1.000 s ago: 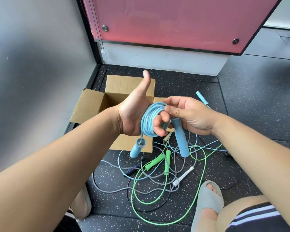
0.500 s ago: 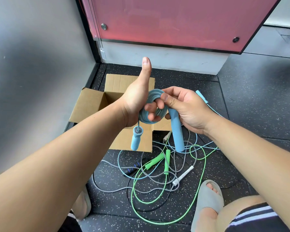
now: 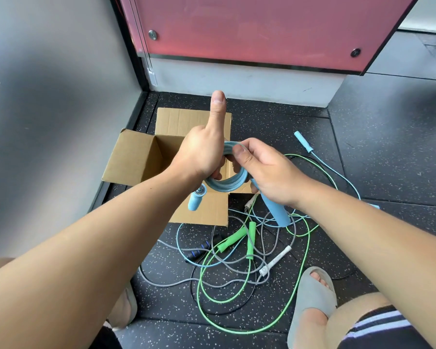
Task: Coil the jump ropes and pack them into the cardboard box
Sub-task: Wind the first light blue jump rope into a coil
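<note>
1. At centre frame, above the open brown cardboard box [image 3: 134,159], both hands clamp the coiled light-blue plastic jump rope [image 3: 227,183]. The left hand [image 3: 202,157] curls its fingers through the loops, and the right hand [image 3: 264,172] pinches the top.
2. A slackened grip could let the loops spring apart.
3. The dangling light-blue handle [image 3: 196,201] could snag the box's rim on lowering.

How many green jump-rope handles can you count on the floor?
2. The left green handle lies slanted on the floor near the box; the right green handle lies beside it. Others might be hidden.
</note>
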